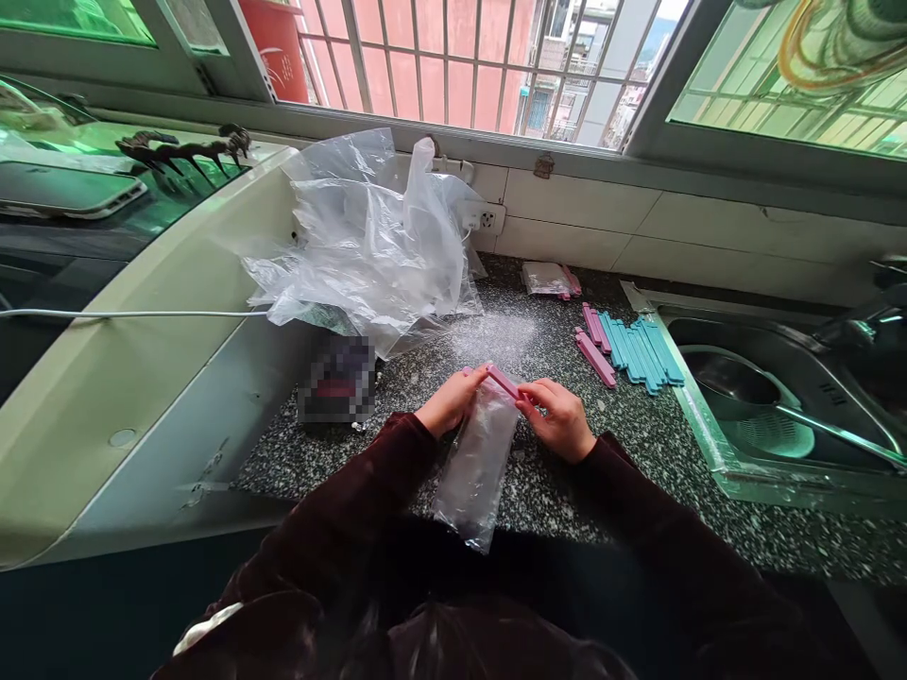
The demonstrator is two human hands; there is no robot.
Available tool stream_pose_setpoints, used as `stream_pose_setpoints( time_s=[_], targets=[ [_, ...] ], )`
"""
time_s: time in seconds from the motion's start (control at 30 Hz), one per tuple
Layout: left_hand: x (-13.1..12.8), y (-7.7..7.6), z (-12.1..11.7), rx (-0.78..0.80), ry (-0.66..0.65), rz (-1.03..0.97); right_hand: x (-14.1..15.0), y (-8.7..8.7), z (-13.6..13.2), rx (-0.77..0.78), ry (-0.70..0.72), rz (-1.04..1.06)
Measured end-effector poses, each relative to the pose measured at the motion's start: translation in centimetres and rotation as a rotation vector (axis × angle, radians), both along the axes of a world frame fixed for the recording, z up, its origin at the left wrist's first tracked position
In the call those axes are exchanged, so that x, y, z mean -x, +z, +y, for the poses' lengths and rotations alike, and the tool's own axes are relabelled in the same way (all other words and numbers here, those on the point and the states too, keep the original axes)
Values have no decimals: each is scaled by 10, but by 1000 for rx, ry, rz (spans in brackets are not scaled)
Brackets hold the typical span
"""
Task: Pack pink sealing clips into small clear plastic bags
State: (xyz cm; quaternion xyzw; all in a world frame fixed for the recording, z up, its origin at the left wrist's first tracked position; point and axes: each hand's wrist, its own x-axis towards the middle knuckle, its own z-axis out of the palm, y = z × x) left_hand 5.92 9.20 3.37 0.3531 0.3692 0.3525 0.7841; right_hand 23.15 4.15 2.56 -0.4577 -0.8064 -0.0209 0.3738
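Both of my hands meet over the speckled counter at a pink bag-sealing clip (503,382). My left hand (453,399) pinches its left end, and my right hand (556,416) grips the right end. From the clip a clear plastic bag (476,467) hangs toward me, its lower end past the counter's front edge. Whether the clip is fastened over the bag's mouth I cannot tell. To the right lie several blue clips (641,351) in a row, with a few pink clips (595,357) at their left side.
A heap of clear plastic bags (397,246) fills the back left, near a wall socket (487,219). A small bag with a pink clip (549,279) lies by the wall. A sink (687,326) holding a pan (733,378) is at right. A pale appliance (177,378) stands left.
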Motion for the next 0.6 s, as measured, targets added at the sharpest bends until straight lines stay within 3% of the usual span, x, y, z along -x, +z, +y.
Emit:
stream_pose_setpoints(
  time_s=[0.17, 0.27, 0.47, 0.6],
  targets=[
    [0, 7, 0, 155, 29, 10, 0, -2, 1, 14, -10, -15],
    [2, 7, 1, 168, 16, 24, -1, -2, 1, 21, -8, -15],
    [7, -2, 4, 65, 6, 63, -1, -2, 1, 13, -13, -32],
    [12, -7, 7, -92, -14, 147, -2, -3, 2, -10, -29, -60]
  ],
)
